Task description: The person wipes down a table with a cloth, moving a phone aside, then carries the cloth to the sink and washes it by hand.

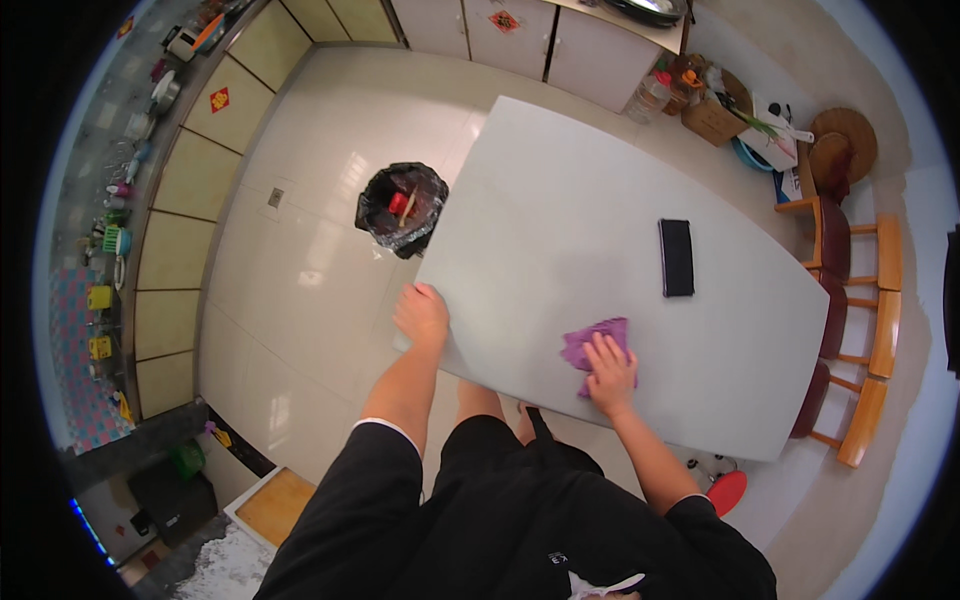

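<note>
A purple cloth lies bunched on the grey tabletop, near the edge closest to me. Spread over it, my right hand presses the cloth against the surface. My left hand is curled at the table's left corner, its fingers folded around the edge; their tips are hidden. Farther up on the right side of the table lies a black smartphone, apart from both hands.
A trash bin lined with a black bag stands on the floor by the table's left edge. Wooden chairs with dark red seats line the right side. A red round stool sits at lower right. Kitchen cabinets run along the left.
</note>
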The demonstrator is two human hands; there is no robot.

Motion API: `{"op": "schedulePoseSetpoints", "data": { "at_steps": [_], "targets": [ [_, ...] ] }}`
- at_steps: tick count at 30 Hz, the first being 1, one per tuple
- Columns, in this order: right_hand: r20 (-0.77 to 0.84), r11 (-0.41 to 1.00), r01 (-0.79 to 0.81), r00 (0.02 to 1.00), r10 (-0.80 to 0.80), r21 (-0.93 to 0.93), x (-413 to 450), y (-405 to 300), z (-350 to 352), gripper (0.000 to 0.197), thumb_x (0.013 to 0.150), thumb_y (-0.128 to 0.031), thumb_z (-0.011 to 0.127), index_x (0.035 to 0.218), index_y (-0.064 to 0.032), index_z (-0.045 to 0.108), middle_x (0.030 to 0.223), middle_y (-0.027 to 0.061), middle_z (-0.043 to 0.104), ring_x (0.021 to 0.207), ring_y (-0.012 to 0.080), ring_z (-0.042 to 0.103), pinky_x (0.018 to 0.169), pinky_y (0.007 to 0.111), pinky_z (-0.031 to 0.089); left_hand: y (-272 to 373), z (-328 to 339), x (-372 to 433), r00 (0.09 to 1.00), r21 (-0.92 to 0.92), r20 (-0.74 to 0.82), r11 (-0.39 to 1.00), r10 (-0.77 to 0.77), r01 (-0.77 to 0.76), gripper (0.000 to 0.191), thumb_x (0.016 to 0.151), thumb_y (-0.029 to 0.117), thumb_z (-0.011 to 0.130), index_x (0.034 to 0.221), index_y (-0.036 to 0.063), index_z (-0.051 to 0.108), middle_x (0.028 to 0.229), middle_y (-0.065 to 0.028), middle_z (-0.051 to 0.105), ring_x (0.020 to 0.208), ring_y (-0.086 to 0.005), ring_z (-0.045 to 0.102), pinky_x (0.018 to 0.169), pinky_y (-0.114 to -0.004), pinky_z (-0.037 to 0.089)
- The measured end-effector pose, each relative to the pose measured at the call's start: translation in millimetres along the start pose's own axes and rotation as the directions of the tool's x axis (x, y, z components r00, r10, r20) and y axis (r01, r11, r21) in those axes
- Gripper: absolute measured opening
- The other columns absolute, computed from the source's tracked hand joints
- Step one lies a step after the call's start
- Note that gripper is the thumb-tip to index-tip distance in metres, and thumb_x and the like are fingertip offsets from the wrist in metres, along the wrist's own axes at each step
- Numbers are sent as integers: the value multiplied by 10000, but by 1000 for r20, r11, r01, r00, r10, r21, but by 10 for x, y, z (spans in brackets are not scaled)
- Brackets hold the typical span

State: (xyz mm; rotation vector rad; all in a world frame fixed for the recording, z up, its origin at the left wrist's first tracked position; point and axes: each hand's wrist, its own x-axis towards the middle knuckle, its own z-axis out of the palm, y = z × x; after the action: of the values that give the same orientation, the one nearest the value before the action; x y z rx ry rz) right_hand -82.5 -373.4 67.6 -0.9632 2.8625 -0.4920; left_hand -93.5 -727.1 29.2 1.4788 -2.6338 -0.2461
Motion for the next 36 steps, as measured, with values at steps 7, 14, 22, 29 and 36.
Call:
{"op": "schedulePoseSetpoints", "data": {
  "at_steps": [7, 14, 22, 29, 36],
  "targets": [
    [-258, 878, -478, 848, 462, 1, -145, 134, 203, 567, 752, -89, 501, 1318, -124, 485, 1435, 57, 404, 1303, 255, 364, 1025, 497, 227, 44, -36, 38, 999, 41, -35, 999, -24, 26, 271, 885, 279, 425, 817, 54, 560, 800, -141, 618, 769, -349, 585, 691, -493, 421],
    [-265, 784, -620, 763, 590, -37, 1074, -482, 518, 568, 804, -123, 542, 1358, -128, 417, 1488, 44, 317, 1346, 238, 302, 1021, 560, 221, -54, 63, -13, 998, 5, -61, 1000, -7, 7, 199, 859, 249, 475, 799, 80, 559, 796, -109, 602, 774, -313, 576, 699, -466, 407],
    [-154, 971, -235, 962, 225, -51, 2252, -1453, 853, 586, 786, -137, 556, 1356, -120, 421, 1470, 51, 339, 1340, 232, 307, 1017, 565, 240, -157, 55, -69, 999, -489, -35, 872, -26, 6, 307, 898, 244, 424, 1038, 31, 596, 988, -140, 645, 941, -294, 579, 863, -440, 392],
    [70, 935, 343, 934, -350, 95, 1963, -1639, 766, 571, 755, -108, 545, 1320, -142, 469, 1445, 27, 379, 1320, 208, 338, 1008, 547, 265, -606, -46, -32, 937, -843, 182, 444, -297, 304, 444, 980, 326, 310, 1145, -14, 543, 1175, -194, 576, 1093, -289, 544, 945, -379, 395],
    [46, 964, 241, 968, -248, 114, 1122, -673, 315, 519, 723, -68, 574, 1234, -161, 552, 1369, -16, 479, 1269, 171, 405, 1000, 456, 307, -1130, -135, -235, 904, -796, 422, 449, -68, 405, 504, 979, 354, 311, 1200, -42, 530, 1185, -192, 578, 1102, -291, 534, 966, -357, 380]
  ]
}}
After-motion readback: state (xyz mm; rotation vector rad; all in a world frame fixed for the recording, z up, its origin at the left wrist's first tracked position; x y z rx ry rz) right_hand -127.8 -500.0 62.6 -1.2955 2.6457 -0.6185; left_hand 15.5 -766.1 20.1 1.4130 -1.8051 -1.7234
